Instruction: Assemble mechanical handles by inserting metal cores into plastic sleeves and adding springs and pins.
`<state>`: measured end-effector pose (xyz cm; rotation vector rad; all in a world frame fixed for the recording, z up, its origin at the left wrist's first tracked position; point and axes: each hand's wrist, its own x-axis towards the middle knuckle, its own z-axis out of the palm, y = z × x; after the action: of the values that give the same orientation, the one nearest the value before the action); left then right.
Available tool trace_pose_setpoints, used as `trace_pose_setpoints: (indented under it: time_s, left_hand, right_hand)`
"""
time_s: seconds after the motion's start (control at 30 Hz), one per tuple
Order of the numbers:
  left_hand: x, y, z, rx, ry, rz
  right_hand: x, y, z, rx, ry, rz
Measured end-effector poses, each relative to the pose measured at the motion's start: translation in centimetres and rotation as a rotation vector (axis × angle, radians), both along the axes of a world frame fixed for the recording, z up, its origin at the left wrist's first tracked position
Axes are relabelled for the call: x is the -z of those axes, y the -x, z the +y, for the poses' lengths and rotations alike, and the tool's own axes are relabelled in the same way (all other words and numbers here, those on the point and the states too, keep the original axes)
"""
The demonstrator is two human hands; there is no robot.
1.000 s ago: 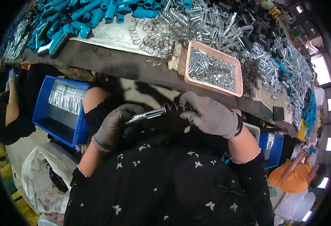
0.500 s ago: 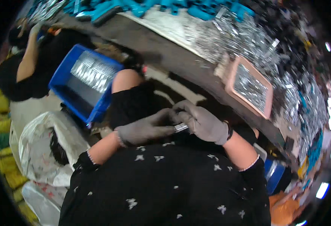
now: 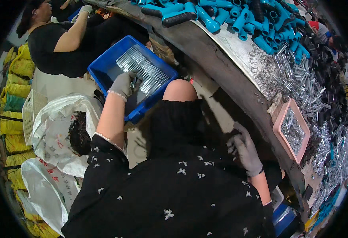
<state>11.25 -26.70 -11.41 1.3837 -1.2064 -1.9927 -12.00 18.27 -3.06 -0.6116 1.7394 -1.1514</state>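
My left hand (image 3: 122, 85), in a grey glove, reaches over the blue bin (image 3: 102, 55). Its fingers are closed on a small shiny metal part (image 3: 133, 82), whose exact kind I cannot make out. Rows of slim silvery metal parts (image 3: 142, 67) lie stacked in the bin beside that hand. My right hand (image 3: 245, 150), also gloved in grey, hovers over my lap to the right. Its fingers are loosely bent and apart, and nothing shows in them.
A bench (image 3: 205, 51) runs diagonally, heaped with teal plastic handles (image 3: 261, 25), wire springs (image 3: 257, 59) and silvery metal parts (image 3: 301, 79). A pink tray (image 3: 277, 127) of small metal pieces sits at its edge. White sacks (image 3: 51, 119) stand left; another person (image 3: 59, 47) works beyond the bin.
My hands, together over my lap with a small metal piece, have parted. The left has moved up and left to the blue bin; the right has moved right. The view has also shifted.
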Motion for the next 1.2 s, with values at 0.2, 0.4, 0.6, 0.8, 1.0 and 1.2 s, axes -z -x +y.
trace_pose_setpoints:
  time_s: [0.2, 0.4, 0.6, 0.8, 1.0, 1.2]
  left_hand:
    - [4.2, 5.0, -1.5, 0.351, 0.854, -0.732]
    - [5.1, 7.2, -1.8, 0.504, 0.75, -1.242]
    - [4.9, 4.7, -1.7, 0.415, 1.016, -1.098]
    - [-9.6, 6.7, 12.4, 0.504, 1.44, -0.633]
    - [-14.2, 8.7, 23.9, 0.787, 1.536, -0.312]
    - [-14.4, 11.7, 29.8, 1.007, 1.515, -0.18]
  right_hand:
    - [2.0, 1.1, 3.4, 0.214, 0.024, 0.016]
    - [1.9, 1.1, 6.0, 0.287, -0.046, 0.123]
    - [1.2, 0.3, 5.4, 0.306, -0.071, 0.052]
    - [-0.8, 0.3, 3.1, 0.098, 0.043, 0.312]
    - [-2.8, -0.1, -2.9, -0.084, 0.283, 0.612]
    - [-0.9, -0.9, 1.1, 0.064, 0.225, 0.518]
